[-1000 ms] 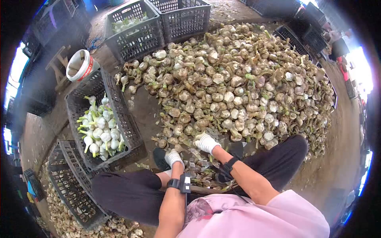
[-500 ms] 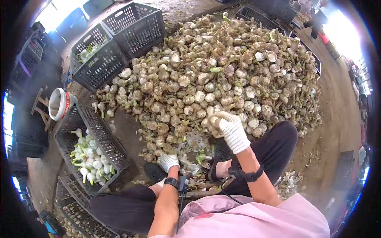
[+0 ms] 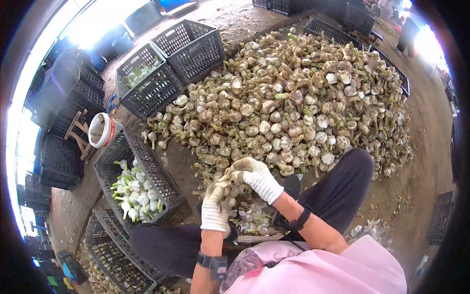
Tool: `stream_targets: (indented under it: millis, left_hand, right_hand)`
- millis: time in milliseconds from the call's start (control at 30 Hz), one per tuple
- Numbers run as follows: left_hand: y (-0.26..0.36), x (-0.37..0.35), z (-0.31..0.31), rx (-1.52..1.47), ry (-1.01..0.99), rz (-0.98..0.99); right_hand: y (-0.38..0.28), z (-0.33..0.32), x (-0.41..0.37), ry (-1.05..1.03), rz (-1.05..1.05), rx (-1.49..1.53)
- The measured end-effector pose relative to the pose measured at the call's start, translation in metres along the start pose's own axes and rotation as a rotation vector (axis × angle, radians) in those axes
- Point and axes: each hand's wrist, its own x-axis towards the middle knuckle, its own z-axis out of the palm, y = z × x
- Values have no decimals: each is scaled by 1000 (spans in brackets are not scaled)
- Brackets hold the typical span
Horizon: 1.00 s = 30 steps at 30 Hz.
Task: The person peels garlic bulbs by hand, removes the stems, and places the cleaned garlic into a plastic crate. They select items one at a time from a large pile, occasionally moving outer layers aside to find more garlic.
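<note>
My left hand (image 3: 215, 203) and my right hand (image 3: 254, 177), both in white knit gloves, meet in front of my bent legs. Their fingers are closed together around a dirty garlic bulb (image 3: 229, 192), mostly covered by the gloves. Just beyond the hands spreads a large heap of untrimmed garlic (image 3: 284, 112), brown-skinned with dry stalks. Below them, between my feet, lie peeled-off garlic skins (image 3: 252, 220). To the left, a tilted black crate (image 3: 169, 196) holds cleaned white bulbs with green stems (image 3: 139, 193).
A white bucket (image 3: 101, 131) stands behind the tilted crate. Two black crates, one with pale garlic (image 3: 142, 73) and another beside it (image 3: 200, 54), border the heap at back left. More crates (image 3: 117, 255) lie at lower left. Loose skins (image 3: 369, 232) litter the floor at right.
My right hand has come back from the heap, down and left, with a bulb. My left hand has risen from beside the shoe to meet it. The view has shifted, so surroundings sit farther right.
</note>
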Motion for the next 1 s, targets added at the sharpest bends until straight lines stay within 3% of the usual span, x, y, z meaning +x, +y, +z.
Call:
stream_targets:
  millis: [33,100,233,533,667,733,767,900,1000]
  left_hand:
    - [1,-9,1,61,86,26]
    - [-4,-19,-7,39,156,33]
    - [-30,-18,-22,602,168,703]
    - [-35,-27,-11,626,141,684]
    - [-38,-23,-17,659,133,672]
    - [-39,-21,-17,386,119,546]
    - [-38,-21,-17,388,116,543]
    - [-38,-16,-19,646,99,673]
    - [-32,-15,-19,1020,-1,989]
  right_hand:
    - [-2,0,-4,-3,-1,-1]
    - [-3,3,-11,39,289,162]
    - [8,19,-26,-62,332,84]
    - [15,25,-21,16,221,145]
    - [7,12,-23,-29,277,206]
    - [5,4,-27,-98,275,157]
    - [2,5,-29,-94,275,159]
    - [-11,7,-32,-35,390,252]
    - [-10,9,-28,-127,271,113]
